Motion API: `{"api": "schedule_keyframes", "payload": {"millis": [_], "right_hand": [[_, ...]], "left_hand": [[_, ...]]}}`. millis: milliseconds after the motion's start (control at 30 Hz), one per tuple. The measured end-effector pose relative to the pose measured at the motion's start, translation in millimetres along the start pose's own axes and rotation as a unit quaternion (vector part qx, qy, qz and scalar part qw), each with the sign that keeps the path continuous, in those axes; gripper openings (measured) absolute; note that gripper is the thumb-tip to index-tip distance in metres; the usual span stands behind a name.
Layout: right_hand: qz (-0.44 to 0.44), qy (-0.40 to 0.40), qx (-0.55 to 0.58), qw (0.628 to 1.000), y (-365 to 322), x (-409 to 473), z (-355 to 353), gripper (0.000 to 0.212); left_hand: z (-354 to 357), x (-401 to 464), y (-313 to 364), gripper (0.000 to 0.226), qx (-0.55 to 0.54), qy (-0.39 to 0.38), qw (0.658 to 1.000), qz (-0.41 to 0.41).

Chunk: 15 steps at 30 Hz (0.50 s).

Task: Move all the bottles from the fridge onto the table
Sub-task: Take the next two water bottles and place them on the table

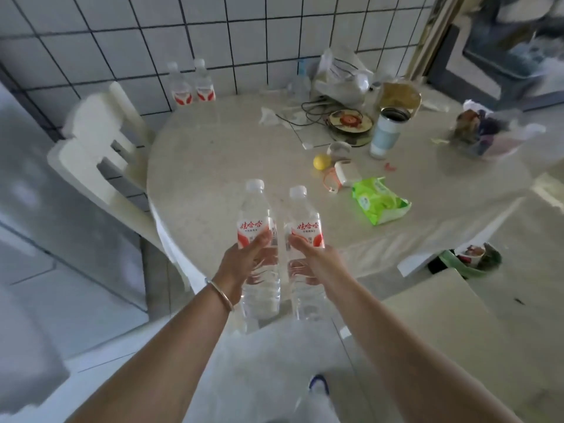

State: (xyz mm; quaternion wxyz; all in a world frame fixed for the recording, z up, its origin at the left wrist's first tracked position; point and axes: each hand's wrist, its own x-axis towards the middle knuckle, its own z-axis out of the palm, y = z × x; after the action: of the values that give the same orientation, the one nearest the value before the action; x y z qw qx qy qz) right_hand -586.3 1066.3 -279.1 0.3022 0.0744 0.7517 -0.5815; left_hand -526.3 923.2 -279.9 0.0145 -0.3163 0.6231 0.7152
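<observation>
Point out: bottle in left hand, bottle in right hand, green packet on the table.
bottle in left hand (255, 221), head view, on its red-and-white label
bottle in right hand (305, 222), head view, on its label
green packet (378, 203), head view, middle of the wrapper

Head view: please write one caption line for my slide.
Left hand and right hand each carry a water bottle toward the round table.

A wall (122, 32) of pale square tiles with dark grout stands far beyond the fingers. Ahead of them spreads a round, cream-covered table (219, 154), and to their left a white plastic chair (100, 141) stands against its edge. Pale floor tiles (76, 300) lie below. Soft daylight fills the room.
</observation>
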Motion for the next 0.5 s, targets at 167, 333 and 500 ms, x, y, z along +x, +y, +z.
{"api": "schedule_keyframes", "payload": {"millis": [167, 333, 500], "right_hand": [[-0.016, -0.053, -0.011, 0.998, -60.7, 87.2, -20.1, 0.029], [-0.007, -0.105, -0.048, 0.993, -122.8, 174.2, -31.6, 0.031], [0.004, -0.119, -0.076, 0.990, -172.8, 250.5, -28.8, 0.042]], "left_hand": [[21.5, 83.4, 40.4, 0.044, -0.005, 0.028, 1.000, 0.011], [37.5, 159.1, 77.2, 0.058, -0.075, 0.075, 0.994, 0.005], [35.9, 219.3, 115.0, 0.090, -0.130, 0.093, 0.987, -0.016]]}}
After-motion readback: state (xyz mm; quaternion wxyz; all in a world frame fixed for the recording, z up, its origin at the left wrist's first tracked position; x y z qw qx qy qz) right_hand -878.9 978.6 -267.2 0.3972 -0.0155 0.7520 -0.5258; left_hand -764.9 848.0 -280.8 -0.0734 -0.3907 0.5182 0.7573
